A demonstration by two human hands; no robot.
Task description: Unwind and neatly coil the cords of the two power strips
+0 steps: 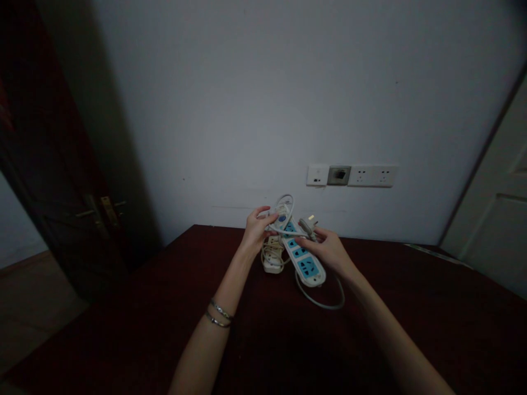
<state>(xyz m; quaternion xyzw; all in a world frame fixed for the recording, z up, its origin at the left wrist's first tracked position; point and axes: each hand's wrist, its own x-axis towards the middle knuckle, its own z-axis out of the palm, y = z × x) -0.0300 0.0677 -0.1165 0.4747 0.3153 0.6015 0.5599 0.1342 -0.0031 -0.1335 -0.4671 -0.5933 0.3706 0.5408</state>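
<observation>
A white power strip [309, 267] with blue socket faces slants across the middle of the view, its near end towards the right. My left hand [258, 226] is closed on the strip's white cord [291, 233] by its far end. Between the thumb and fingers of my right hand [325, 246] is a plug [307, 226], its metal pins pointing up and right. The cord loops above the far end and also curves below the near end. Just left of the strip, a second, smaller power strip [272, 269] lies wrapped in its own cord on the table.
The dark red table [263, 334] meets a pale wall [230, 109]. Wall sockets [373, 176] and a grey-framed plate [340, 175] sit above its back edge. A dark door [49, 148] stands at left, a pale door [498, 186] at right.
</observation>
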